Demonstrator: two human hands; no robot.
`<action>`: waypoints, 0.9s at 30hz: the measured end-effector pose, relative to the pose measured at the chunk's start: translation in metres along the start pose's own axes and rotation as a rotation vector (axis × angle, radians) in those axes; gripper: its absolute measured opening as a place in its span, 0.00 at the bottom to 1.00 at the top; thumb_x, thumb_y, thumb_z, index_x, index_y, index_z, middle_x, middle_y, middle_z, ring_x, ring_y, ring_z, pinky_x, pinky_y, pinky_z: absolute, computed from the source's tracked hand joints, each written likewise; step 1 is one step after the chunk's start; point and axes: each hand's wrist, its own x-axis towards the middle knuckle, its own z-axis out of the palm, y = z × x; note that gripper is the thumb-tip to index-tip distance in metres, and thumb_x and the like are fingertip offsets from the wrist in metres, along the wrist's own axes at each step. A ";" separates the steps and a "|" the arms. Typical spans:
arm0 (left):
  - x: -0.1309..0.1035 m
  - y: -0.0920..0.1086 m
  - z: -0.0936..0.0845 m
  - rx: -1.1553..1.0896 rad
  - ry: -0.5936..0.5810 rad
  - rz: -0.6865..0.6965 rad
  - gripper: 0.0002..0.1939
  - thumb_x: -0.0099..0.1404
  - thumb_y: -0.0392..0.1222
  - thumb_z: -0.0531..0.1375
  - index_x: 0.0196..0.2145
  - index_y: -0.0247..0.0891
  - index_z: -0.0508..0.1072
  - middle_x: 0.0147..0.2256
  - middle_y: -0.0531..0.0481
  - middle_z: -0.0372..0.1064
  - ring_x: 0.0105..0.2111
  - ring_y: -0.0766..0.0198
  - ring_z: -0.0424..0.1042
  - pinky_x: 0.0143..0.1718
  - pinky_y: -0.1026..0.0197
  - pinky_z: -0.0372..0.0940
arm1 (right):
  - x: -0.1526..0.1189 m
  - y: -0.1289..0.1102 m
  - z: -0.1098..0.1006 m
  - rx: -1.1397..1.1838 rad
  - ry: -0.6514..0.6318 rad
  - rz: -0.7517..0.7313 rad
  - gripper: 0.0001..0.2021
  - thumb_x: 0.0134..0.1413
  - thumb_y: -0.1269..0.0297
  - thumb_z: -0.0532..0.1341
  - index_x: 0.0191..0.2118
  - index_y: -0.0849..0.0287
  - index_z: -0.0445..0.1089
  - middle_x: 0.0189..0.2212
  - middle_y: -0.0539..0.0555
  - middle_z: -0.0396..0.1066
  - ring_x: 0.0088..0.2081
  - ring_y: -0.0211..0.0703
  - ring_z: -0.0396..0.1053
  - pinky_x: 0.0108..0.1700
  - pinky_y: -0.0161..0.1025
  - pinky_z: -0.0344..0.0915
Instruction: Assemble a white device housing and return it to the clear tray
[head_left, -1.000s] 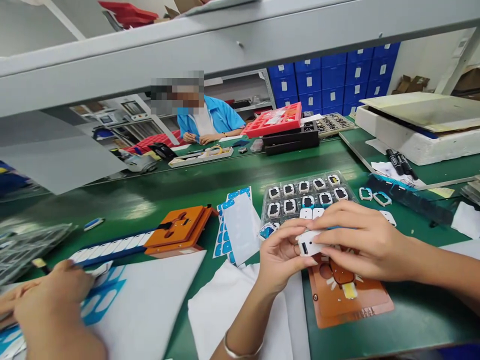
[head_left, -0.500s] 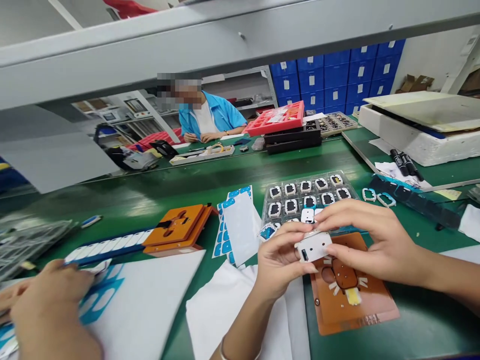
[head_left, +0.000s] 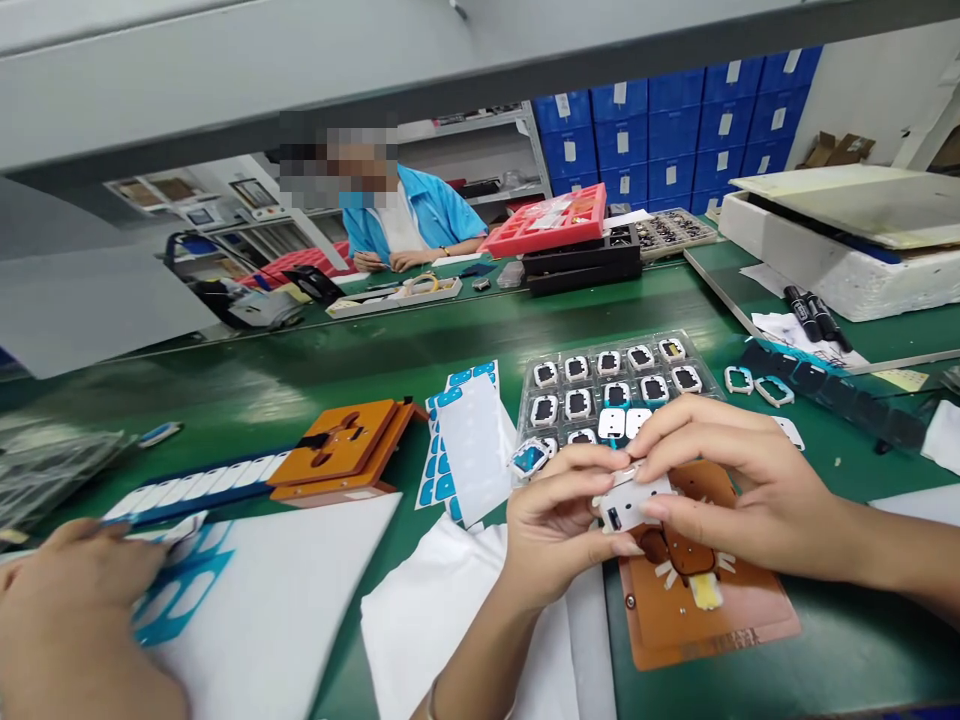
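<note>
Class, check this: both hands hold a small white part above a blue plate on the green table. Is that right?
Not quite. The head view shows the plate is orange-brown, not blue. Left hand and right hand do hold the small white part above it, on the green table.

Both forearms are seen bare, with no sleeves worn; a thin silver bracelet (head_left: 433, 690) is worn below the left hand's (head_left: 551, 530) fingers.

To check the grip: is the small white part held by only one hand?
No, the left hand and the right hand both pinch the small white part.
</note>
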 end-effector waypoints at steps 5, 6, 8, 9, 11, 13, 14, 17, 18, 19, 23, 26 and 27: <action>-0.001 0.001 0.000 0.014 -0.028 -0.012 0.27 0.54 0.35 0.74 0.50 0.56 0.78 0.45 0.50 0.76 0.43 0.64 0.77 0.36 0.70 0.75 | 0.000 -0.003 0.001 -0.064 0.011 -0.048 0.04 0.61 0.75 0.62 0.39 0.61 0.73 0.40 0.56 0.73 0.38 0.38 0.74 0.37 0.34 0.74; -0.001 0.002 0.000 0.006 -0.034 -0.010 0.27 0.54 0.34 0.74 0.50 0.55 0.78 0.46 0.50 0.76 0.44 0.64 0.76 0.36 0.71 0.75 | 0.001 -0.003 0.001 -0.065 0.015 -0.057 0.05 0.61 0.75 0.61 0.39 0.60 0.72 0.40 0.56 0.73 0.38 0.37 0.74 0.38 0.33 0.73; -0.001 0.002 0.000 -0.012 -0.046 -0.003 0.28 0.55 0.33 0.73 0.51 0.54 0.77 0.47 0.50 0.75 0.44 0.66 0.76 0.37 0.72 0.75 | 0.001 -0.003 0.002 -0.064 0.022 -0.069 0.05 0.61 0.76 0.61 0.39 0.60 0.72 0.39 0.55 0.74 0.38 0.37 0.73 0.38 0.33 0.73; 0.000 0.002 0.000 -0.018 -0.052 0.007 0.28 0.55 0.33 0.73 0.51 0.54 0.77 0.47 0.51 0.75 0.45 0.67 0.76 0.38 0.73 0.75 | 0.001 -0.003 0.002 -0.060 0.024 -0.069 0.05 0.62 0.75 0.61 0.40 0.59 0.72 0.39 0.55 0.74 0.39 0.38 0.73 0.39 0.34 0.73; 0.001 0.001 0.001 -0.026 -0.065 0.034 0.29 0.54 0.32 0.73 0.52 0.52 0.77 0.47 0.51 0.75 0.46 0.68 0.76 0.41 0.72 0.74 | 0.000 -0.002 0.003 -0.031 0.030 -0.056 0.06 0.61 0.74 0.62 0.43 0.59 0.71 0.38 0.55 0.74 0.39 0.39 0.73 0.38 0.35 0.73; 0.002 0.001 0.001 -0.035 -0.083 0.057 0.30 0.54 0.31 0.73 0.53 0.51 0.76 0.48 0.52 0.75 0.47 0.69 0.75 0.44 0.73 0.74 | -0.001 -0.002 0.004 0.024 0.036 -0.004 0.08 0.60 0.73 0.63 0.45 0.58 0.70 0.38 0.54 0.74 0.40 0.41 0.73 0.38 0.36 0.72; 0.002 0.001 0.001 -0.041 -0.095 0.066 0.30 0.54 0.30 0.73 0.53 0.51 0.76 0.49 0.52 0.75 0.48 0.69 0.75 0.45 0.73 0.73 | -0.002 -0.003 0.005 0.066 0.037 0.045 0.09 0.60 0.73 0.64 0.45 0.57 0.70 0.39 0.53 0.73 0.40 0.41 0.73 0.39 0.36 0.72; 0.002 0.001 0.001 -0.046 -0.129 0.092 0.30 0.56 0.29 0.71 0.54 0.50 0.75 0.50 0.53 0.74 0.51 0.70 0.74 0.48 0.74 0.71 | -0.005 -0.005 0.009 0.244 0.027 0.231 0.10 0.59 0.74 0.63 0.44 0.54 0.68 0.40 0.51 0.71 0.42 0.41 0.72 0.40 0.36 0.71; 0.002 0.001 0.001 -0.042 -0.135 0.103 0.29 0.57 0.29 0.71 0.54 0.50 0.75 0.51 0.53 0.74 0.51 0.70 0.74 0.49 0.74 0.71 | -0.005 -0.005 0.010 0.300 0.023 0.273 0.10 0.58 0.74 0.62 0.44 0.53 0.68 0.41 0.51 0.70 0.43 0.42 0.71 0.40 0.37 0.71; 0.003 0.001 0.001 -0.036 -0.137 0.108 0.28 0.57 0.29 0.71 0.54 0.50 0.75 0.51 0.53 0.74 0.51 0.70 0.74 0.50 0.73 0.71 | -0.005 -0.006 0.011 0.344 0.018 0.295 0.11 0.58 0.74 0.63 0.44 0.53 0.67 0.41 0.51 0.69 0.44 0.42 0.71 0.41 0.37 0.70; 0.003 0.004 0.000 -0.014 -0.145 0.091 0.28 0.57 0.30 0.71 0.53 0.50 0.76 0.50 0.53 0.74 0.50 0.69 0.75 0.53 0.69 0.71 | -0.006 -0.007 0.014 0.409 0.010 0.299 0.10 0.58 0.72 0.64 0.43 0.53 0.69 0.42 0.51 0.68 0.46 0.43 0.69 0.44 0.39 0.69; 0.003 0.005 0.000 -0.014 -0.151 0.086 0.28 0.57 0.30 0.71 0.53 0.51 0.76 0.49 0.52 0.75 0.50 0.67 0.75 0.53 0.67 0.72 | -0.006 -0.008 0.014 0.454 0.010 0.341 0.11 0.57 0.72 0.65 0.43 0.51 0.68 0.41 0.50 0.67 0.45 0.42 0.68 0.43 0.39 0.67; 0.002 0.005 0.000 -0.018 -0.153 0.086 0.28 0.57 0.30 0.71 0.53 0.51 0.75 0.49 0.52 0.75 0.50 0.67 0.75 0.53 0.67 0.72 | -0.007 -0.009 0.014 0.474 0.009 0.360 0.11 0.57 0.72 0.65 0.43 0.51 0.68 0.41 0.50 0.66 0.44 0.42 0.68 0.42 0.38 0.67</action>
